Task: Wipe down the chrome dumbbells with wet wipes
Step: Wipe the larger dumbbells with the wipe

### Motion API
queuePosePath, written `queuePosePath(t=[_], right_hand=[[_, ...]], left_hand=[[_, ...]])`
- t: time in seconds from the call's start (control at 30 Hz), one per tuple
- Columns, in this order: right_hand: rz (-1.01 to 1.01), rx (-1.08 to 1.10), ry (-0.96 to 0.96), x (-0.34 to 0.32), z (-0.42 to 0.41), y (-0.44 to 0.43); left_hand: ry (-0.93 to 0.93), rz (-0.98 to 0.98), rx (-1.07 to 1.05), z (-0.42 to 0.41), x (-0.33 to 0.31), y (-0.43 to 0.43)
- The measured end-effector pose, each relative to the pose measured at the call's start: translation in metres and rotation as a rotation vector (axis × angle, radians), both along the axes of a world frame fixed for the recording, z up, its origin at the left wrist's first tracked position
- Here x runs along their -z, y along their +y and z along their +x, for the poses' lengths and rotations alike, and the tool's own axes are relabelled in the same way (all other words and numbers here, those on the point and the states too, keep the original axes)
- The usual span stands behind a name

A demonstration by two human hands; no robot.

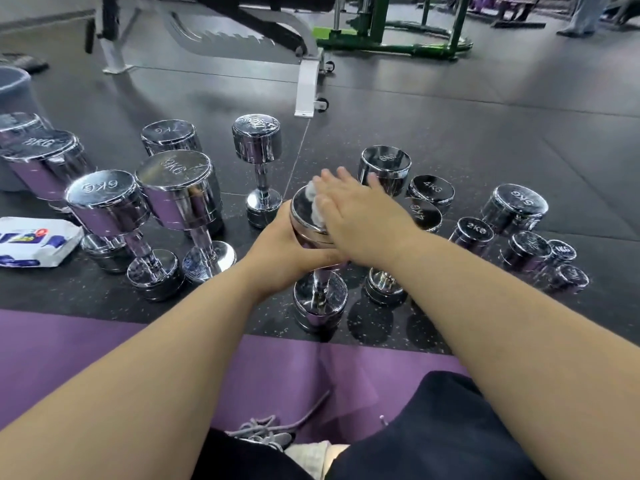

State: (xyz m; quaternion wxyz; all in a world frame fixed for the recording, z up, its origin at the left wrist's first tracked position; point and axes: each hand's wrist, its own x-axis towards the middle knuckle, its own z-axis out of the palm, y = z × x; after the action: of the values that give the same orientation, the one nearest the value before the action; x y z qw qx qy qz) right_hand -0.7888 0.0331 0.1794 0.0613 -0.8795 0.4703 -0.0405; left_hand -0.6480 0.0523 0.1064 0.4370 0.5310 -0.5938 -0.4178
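Observation:
A chrome dumbbell (319, 299) stands upright on the dark rubber floor right in front of me. My left hand (289, 249) grips the side of its upper head. My right hand (356, 211) lies flat with straight fingers on that head's top face, pressing a white wet wipe (316, 206) against it. Only the wipe's edge shows past my fingers. Several more chrome dumbbells stand on end around it: a 6KG one (104, 209) and a 9KG one (176, 188) to the left, smaller 4KG (431, 192) and 2KG (471, 233) ones to the right.
A white and blue pack of wipes (34, 242) lies on the floor at far left. A purple mat (104, 341) covers the floor under me. A white bench frame (306, 88) and a green machine base (391, 39) stand further back. A person's legs (581, 15) show at top right.

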Motion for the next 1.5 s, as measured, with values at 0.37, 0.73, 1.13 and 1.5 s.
queuePosePath(t=[0.37, 0.73, 1.13, 1.5], right_hand=[[-0.002, -0.095, -0.015, 0.003, 0.004, 0.009], [0.059, -0.162, -0.03, 0.003, 0.007, 0.006], [-0.002, 0.079, -0.002, 0.005, -0.02, 0.014], [0.027, 0.193, -0.34, 0.011, -0.013, -0.003]], left_hand=[[-0.031, -0.003, -0.009, 0.001, 0.0, 0.002], [-0.114, 0.005, -0.02, -0.001, -0.002, 0.004], [-0.029, 0.032, -0.032, -0.004, -0.005, 0.005], [-0.056, 0.046, -0.048, -0.002, -0.001, 0.003]])
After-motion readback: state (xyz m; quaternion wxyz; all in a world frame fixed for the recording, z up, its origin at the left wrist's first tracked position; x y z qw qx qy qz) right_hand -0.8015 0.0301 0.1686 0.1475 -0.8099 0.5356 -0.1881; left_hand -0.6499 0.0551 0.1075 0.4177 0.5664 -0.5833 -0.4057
